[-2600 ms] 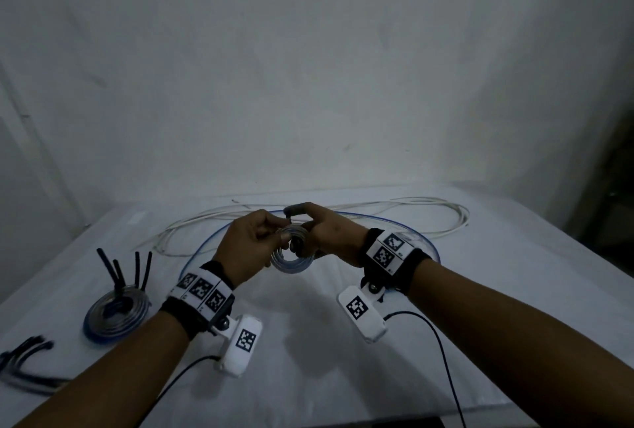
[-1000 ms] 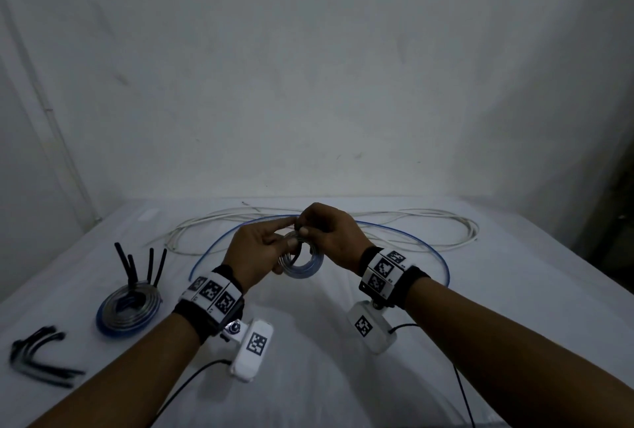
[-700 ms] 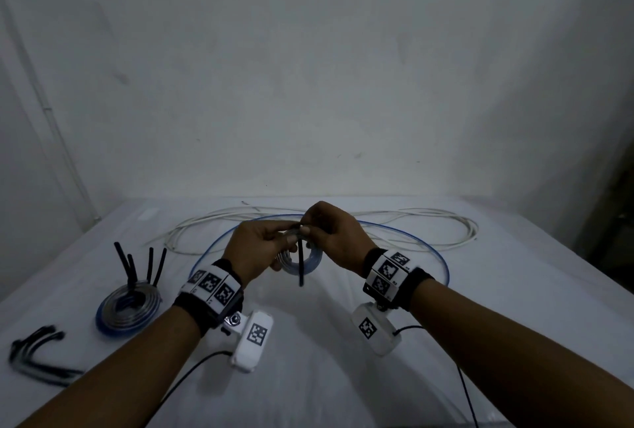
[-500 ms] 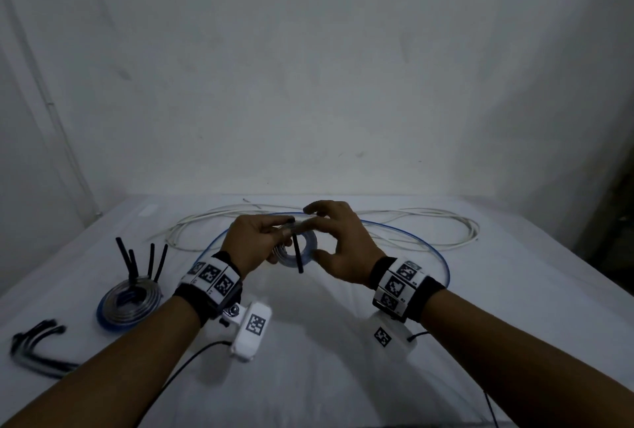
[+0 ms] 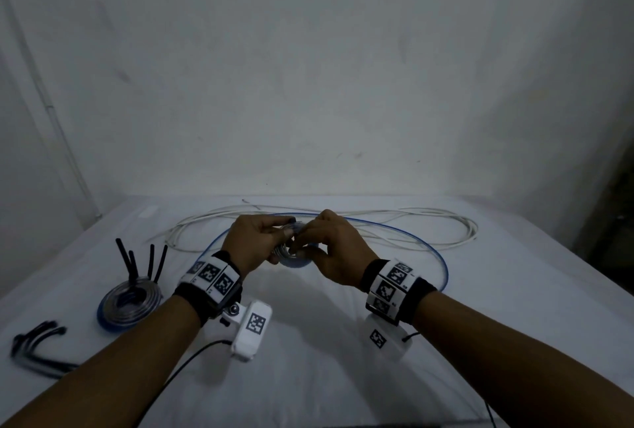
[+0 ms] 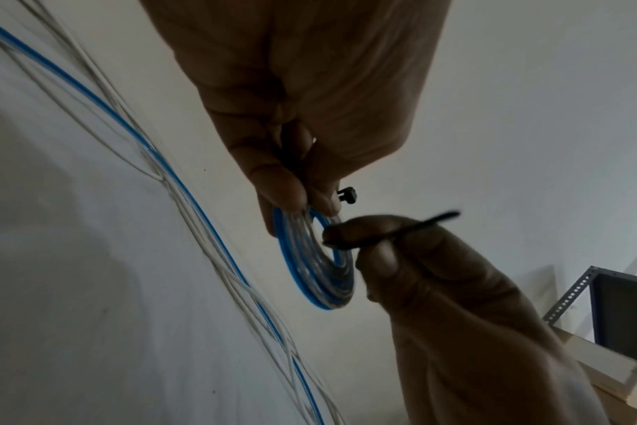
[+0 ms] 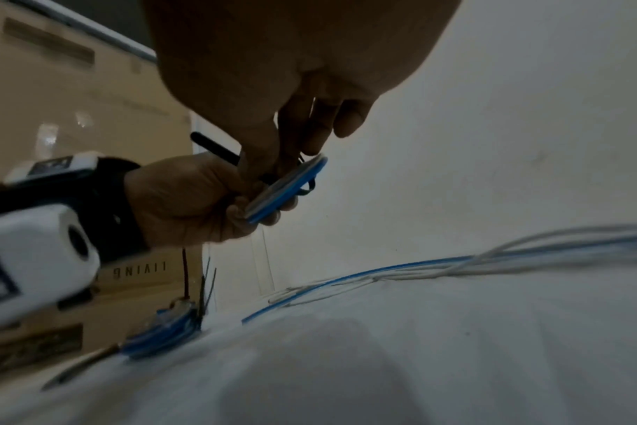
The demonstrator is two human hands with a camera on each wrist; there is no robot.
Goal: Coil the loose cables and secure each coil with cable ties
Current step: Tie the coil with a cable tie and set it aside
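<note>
item: small blue coil, held in the air above the white table between both hands. left hand pinched the coil's upper rim, thumb and fingers pressed together on it; the tie's square head stuck out just beside those fingertips. right hand pinched the black cable tie by its tail, thumb against forefinger, other fingers loosely curled. step in hand, as judged — fastening the tie round this coil. next move likely calls for steering the tail tip into the head, then pulling snug. the tie's long axis ran across the coil's strands, free tip pointing away from the coil. also present: finished coil with ties upright, spare ties, loose white cable.
</note>
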